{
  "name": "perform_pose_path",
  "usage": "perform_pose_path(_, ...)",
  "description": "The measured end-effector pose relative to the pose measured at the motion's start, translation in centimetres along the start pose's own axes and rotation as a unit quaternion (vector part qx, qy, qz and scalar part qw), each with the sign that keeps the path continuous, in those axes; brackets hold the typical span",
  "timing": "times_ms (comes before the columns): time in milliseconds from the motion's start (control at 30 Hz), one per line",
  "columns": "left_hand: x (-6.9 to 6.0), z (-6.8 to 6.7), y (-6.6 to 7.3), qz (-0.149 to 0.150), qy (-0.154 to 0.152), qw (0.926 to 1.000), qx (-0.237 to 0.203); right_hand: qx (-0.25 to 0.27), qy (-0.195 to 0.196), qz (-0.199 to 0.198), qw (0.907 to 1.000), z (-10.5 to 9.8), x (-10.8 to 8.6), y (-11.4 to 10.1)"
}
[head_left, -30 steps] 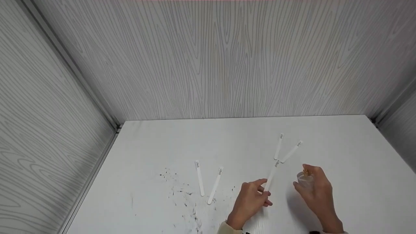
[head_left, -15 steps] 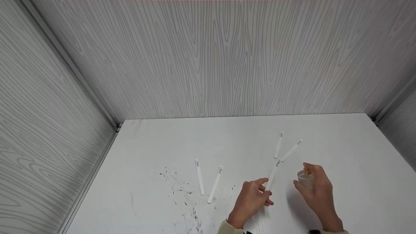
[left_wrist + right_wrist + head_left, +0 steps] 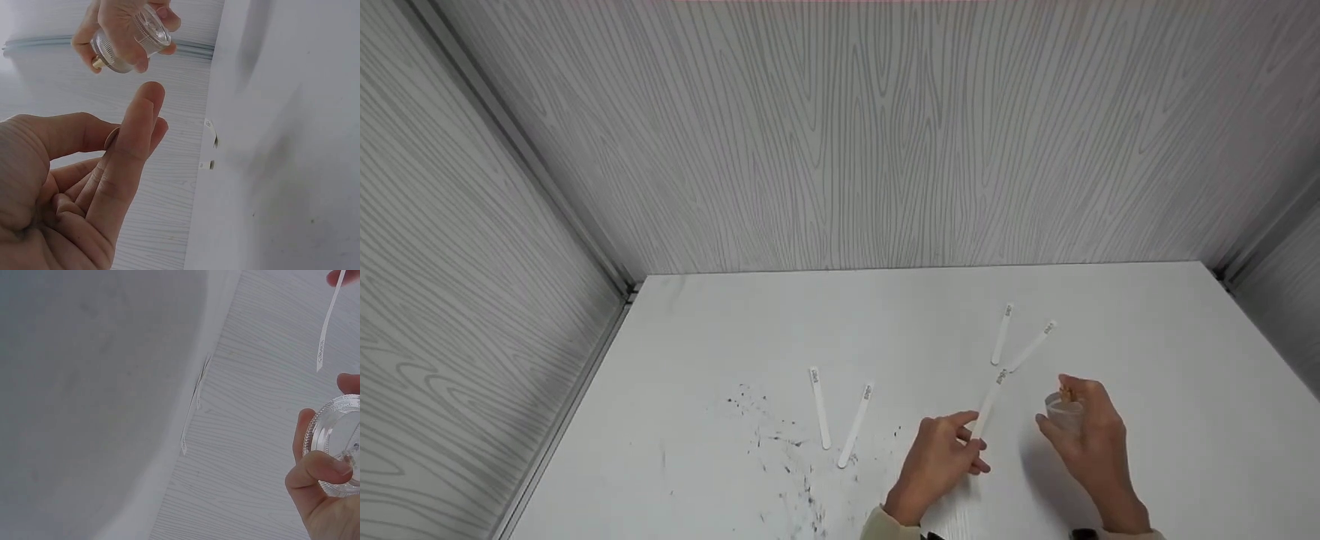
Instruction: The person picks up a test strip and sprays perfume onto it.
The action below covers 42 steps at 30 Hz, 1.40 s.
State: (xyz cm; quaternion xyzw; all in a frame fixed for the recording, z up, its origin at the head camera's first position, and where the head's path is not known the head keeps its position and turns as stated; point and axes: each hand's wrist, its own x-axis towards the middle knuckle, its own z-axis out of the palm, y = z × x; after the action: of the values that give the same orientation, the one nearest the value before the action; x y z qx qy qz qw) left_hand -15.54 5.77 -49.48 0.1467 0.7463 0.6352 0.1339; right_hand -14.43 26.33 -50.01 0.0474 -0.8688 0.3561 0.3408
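My left hand pinches the lower end of a white paper scent strip with small print at its top. The strip slants upward, away from me. To its right, my right hand grips a clear round glass perfume bottle, a fingertip on its gold-coloured top. The ribbed edge of the bottle shows in the left wrist view. A gap separates bottle and held strip in the right wrist view. Little of the strip shows between thumb and fingers in the left wrist view.
Two printed strips lie behind the held one, one slanting right. Another pair of strips lies left of my left hand. Dark specks and smears mark the white table. Wood-patterned panels stand at the back and sides.
Both hands keep their places and holds on the strip and the bottle. The view has shifted very slightly.
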Motion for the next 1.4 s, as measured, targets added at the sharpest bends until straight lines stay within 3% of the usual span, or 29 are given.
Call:
perform_pose_path(400, -0.07, -0.14, 0.03, 0.0, -0.001, 1.0, 0.008, 0.008, 0.013, 0.035, 0.9993, -0.15, -0.1, -0.07)
perform_pose_path(1400, 0.1, -0.43, 0.3, -0.01, 0.003, 0.9999, 0.01, -0.003, 0.032, 0.016, 0.9993, -0.41, 0.25, 0.0)
